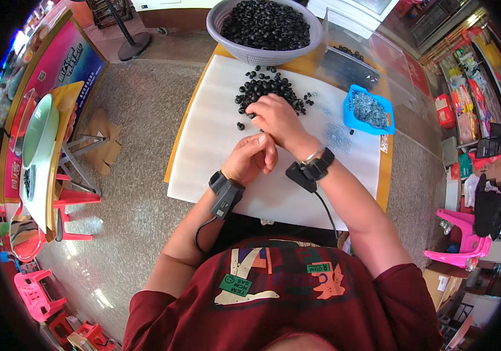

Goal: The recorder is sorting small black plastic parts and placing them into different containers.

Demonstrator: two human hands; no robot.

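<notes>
Head view: a loose pile of small black beads (268, 88) lies in the upper middle of the frame, with a few strays at its edges. They look light, hard and smooth, so they probably roll and slip easily, though they don't seem fragile. A thumb-and-fingertip pinch across the rounded sides of a single bead looks the surest hold; a push at the heap would likely scatter it.

The right hand (276, 120) is at the near edge of the pile, fingers bent and close together. Its fingertips are partly hidden, so I cannot tell whether they pinch a bead. Just below it, the left hand (250, 155) is loosely curled, thumb toward the right hand; whether anything is inside it, or whether the hands touch, I cannot tell.

Under the pile is a white sheet (203, 152) on a yellow table (172, 169). Right of the pile, tiny clear bits (338, 137) are strewn near a blue basket (358, 124) holding more of the same. At the top, a grey colander (256, 55) is heaped with black beads. Farther out, a pale green bowl (38, 134) is at the left and a pink stool (461, 240) at the right.
</notes>
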